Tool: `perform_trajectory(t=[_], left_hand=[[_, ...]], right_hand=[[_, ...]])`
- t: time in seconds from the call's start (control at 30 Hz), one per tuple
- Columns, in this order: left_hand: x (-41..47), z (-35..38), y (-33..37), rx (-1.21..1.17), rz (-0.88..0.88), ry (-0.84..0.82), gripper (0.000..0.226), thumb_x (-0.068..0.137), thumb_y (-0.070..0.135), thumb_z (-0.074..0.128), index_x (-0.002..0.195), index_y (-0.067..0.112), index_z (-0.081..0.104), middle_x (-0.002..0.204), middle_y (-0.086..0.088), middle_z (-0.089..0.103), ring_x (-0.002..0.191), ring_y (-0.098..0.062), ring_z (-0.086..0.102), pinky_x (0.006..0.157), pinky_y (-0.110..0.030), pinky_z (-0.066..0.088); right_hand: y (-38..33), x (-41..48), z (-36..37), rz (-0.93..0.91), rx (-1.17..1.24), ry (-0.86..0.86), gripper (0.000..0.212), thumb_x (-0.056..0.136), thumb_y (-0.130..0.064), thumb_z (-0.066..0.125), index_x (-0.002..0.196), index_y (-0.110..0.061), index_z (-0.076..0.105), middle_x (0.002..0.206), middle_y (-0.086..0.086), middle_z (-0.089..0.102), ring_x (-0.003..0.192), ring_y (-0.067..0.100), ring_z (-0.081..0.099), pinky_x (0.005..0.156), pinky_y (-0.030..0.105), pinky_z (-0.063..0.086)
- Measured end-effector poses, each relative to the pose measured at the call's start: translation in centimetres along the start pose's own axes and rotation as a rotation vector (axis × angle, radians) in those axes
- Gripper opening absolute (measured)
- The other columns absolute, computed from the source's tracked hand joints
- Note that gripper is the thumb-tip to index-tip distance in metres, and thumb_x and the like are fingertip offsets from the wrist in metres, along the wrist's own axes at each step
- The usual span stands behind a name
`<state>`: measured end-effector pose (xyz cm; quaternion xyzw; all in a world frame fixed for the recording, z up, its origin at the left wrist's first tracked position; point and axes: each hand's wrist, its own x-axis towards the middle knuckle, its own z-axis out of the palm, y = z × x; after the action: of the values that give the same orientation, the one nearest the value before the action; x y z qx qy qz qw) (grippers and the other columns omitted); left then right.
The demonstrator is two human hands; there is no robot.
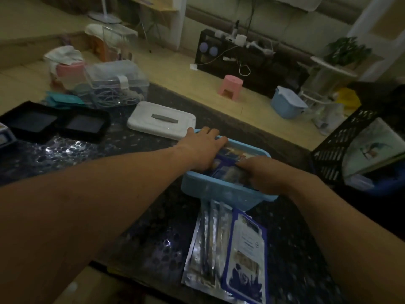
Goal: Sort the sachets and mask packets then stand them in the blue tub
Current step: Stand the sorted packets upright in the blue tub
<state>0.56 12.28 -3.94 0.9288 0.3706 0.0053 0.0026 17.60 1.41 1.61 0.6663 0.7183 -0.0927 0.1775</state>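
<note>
Dark speckled bench [65, 154] is seen carrying a blue tub [210, 191] at its middle, with mask packets [228, 170] stood inside. These are gripped by the curled right hand [263, 175]. The left hand [202, 148] is laid over them, and whether it grips cannot be told. Loose packets [219, 249] are left flat just near of the tub.

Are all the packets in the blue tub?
No, a stack of silver and blue foil packets lies flat on the dark speckled counter in front of the light blue plastic tub.
</note>
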Motion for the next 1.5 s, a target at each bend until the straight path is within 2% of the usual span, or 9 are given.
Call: perform_trajectory(t=[0.23, 0.33, 0.47, 0.67, 0.97, 1.13, 1.3, 1.43, 1.5], left_hand=[[0.5, -0.5, -0.1, -0.273, -0.065, 0.029, 0.057, 0.109, 0.058, 0.025, 0.149, 0.028, 0.052, 0.168, -0.006, 0.035, 0.152, -0.030, 0.031, 0.114, -0.066, 0.027], [0.3, -0.6, -0.5, -0.306, -0.046, 0.022, 0.064, 0.099, 0.067, 0.030, 0.146, 0.033, 0.058, 0.169, -0.003, 0.034, 0.153, -0.028, 0.030, 0.113, -0.064, 0.027], [0.1, -0.4, -0.6, -0.249, -0.028, -0.008, 0.087, 0.078, 0.077, 0.037, 0.153, 0.034, 0.048, 0.173, -0.002, 0.026, 0.156, -0.027, 0.025, 0.117, -0.065, 0.024], [0.2, 0.9, -0.5, 0.041, 0.048, 0.003, 0.105, 0.076, 0.078, 0.070, 0.157, 0.027, 0.026, 0.166, -0.008, 0.026, 0.149, -0.035, 0.029, 0.111, -0.066, 0.033], [0.2, 1.1, 0.0, 0.174, 0.017, -0.002, 0.104, 0.082, 0.060, 0.079, 0.159, 0.029, 0.016, 0.166, -0.014, 0.020, 0.150, -0.041, 0.026, 0.109, -0.069, 0.034], [0.4, 1.1, 0.2, 0.196, 0.004, 0.003, 0.102, 0.084, 0.052, 0.079, 0.159, 0.030, 0.014, 0.168, -0.015, 0.018, 0.150, -0.042, 0.026, 0.111, -0.069, 0.034], [0.6, 1.4, 0.0, 0.197, 0.018, -0.011, 0.113, 0.077, 0.077, 0.072, 0.161, 0.031, 0.012, 0.168, -0.014, 0.019, 0.151, -0.042, 0.025, 0.110, -0.069, 0.035], [0.6, 1.2, 0.2, 0.199, 0.013, -0.010, 0.113, 0.077, 0.082, 0.067, 0.162, 0.031, 0.012, 0.169, -0.013, 0.018, 0.153, -0.041, 0.024, 0.111, -0.068, 0.036], [0.5, 1.1, 0.2, 0.206, 0.005, -0.010, 0.113, 0.077, 0.082, 0.068, 0.162, 0.032, 0.013, 0.169, -0.013, 0.019, 0.153, -0.040, 0.025, 0.111, -0.068, 0.036]], right_hand=[[-2.2, 3.3, 1.1, 0.013, -0.221, 0.098, 0.024, 0.098, -0.036, 0.061, 0.117, -0.025, 0.072, 0.107, 0.003, 0.071, 0.091, 0.024, 0.067, 0.079, 0.041, 0.060], [-2.4, 3.8, 1.8, 0.019, -0.222, 0.256, 0.028, 0.097, -0.034, 0.064, 0.123, -0.026, 0.066, 0.106, 0.002, 0.072, 0.089, 0.024, 0.069, 0.068, 0.038, 0.053], [-2.0, 3.7, 1.9, 0.035, -0.173, 0.300, 0.021, 0.097, -0.035, 0.066, 0.116, -0.026, 0.068, 0.106, 0.001, 0.074, 0.094, 0.025, 0.070, 0.078, 0.039, 0.056], [-1.8, 3.9, 2.2, 0.002, -0.201, 0.329, 0.023, 0.094, -0.038, 0.068, 0.114, -0.026, 0.067, 0.103, -0.002, 0.071, 0.090, 0.019, 0.067, 0.080, 0.037, 0.058], [-1.5, 4.1, 2.9, -0.023, -0.184, 0.404, 0.025, 0.096, -0.039, 0.067, 0.118, -0.027, 0.067, 0.106, -0.003, 0.072, 0.090, 0.018, 0.067, 0.081, 0.039, 0.059], [-1.1, 1.2, 3.1, 0.067, 0.217, 0.684, 0.018, 0.093, -0.042, 0.070, 0.105, -0.029, 0.062, 0.101, -0.009, 0.060, 0.089, 0.010, 0.058, 0.076, 0.030, 0.051], [-1.4, -10.5, 6.7, 0.255, 0.762, 1.010, 0.007, 0.098, -0.030, 0.066, 0.093, -0.027, 0.060, 0.083, -0.011, 0.063, 0.079, 0.000, 0.065, 0.060, 0.018, 0.052], [0.2, -12.4, 13.4, 0.489, 0.880, 0.567, 0.016, 0.092, -0.037, 0.078, 0.096, -0.035, 0.063, 0.090, -0.012, 0.070, 0.077, -0.002, 0.065, 0.064, 0.019, 0.048], [0.9, -11.4, 15.6, 0.453, 0.804, 0.228, 0.053, 0.080, -0.060, 0.082, 0.124, -0.044, 0.056, 0.119, -0.014, 0.062, 0.099, -0.003, 0.061, 0.078, 0.019, 0.050]])
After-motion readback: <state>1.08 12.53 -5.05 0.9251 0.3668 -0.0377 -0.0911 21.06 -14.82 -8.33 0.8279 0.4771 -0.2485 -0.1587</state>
